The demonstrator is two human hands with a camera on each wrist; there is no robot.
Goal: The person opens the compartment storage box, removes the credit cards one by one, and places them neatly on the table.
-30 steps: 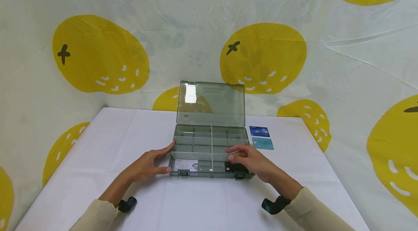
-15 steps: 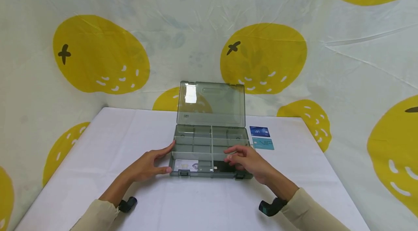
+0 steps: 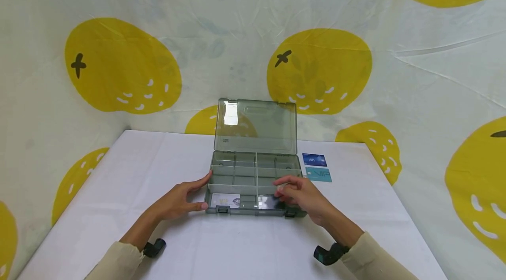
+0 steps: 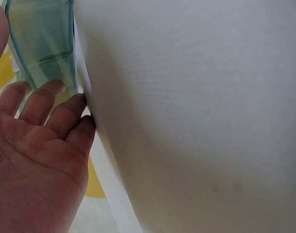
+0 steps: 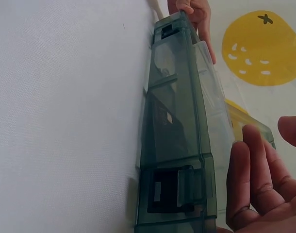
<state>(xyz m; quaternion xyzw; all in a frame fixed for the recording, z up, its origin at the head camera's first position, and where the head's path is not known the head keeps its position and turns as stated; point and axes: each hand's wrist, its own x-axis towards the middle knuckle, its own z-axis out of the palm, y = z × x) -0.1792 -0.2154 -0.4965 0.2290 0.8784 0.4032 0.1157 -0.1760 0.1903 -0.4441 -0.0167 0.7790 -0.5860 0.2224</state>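
A translucent grey-green compartment box (image 3: 233,179) stands with its lid (image 3: 255,126) raised. My left hand (image 3: 179,198) rests against the box's left side, thumb near the front corner and fingers further back; the left wrist view shows the loosely extended hand (image 4: 46,141) beside the box wall. Over the front right compartment is my right hand (image 3: 304,194), its fingers loosely bent. A black card (image 3: 269,202) lies in that compartment, its right end hidden by the fingers. Through the wall the card (image 5: 166,128) also shows in the right wrist view. A white VIP card (image 3: 225,200) lies in the front left compartment.
To the right of the box, a blue card (image 3: 314,159) and a teal VIP card (image 3: 318,174) lie on the white-covered table (image 3: 245,249). Behind the table hangs a cloth with yellow fruit prints (image 3: 318,71).
The black card has slid left within the front right compartment and now catches a bright reflection. My right hand moved slightly left, then a little back. My left hand has stayed put.
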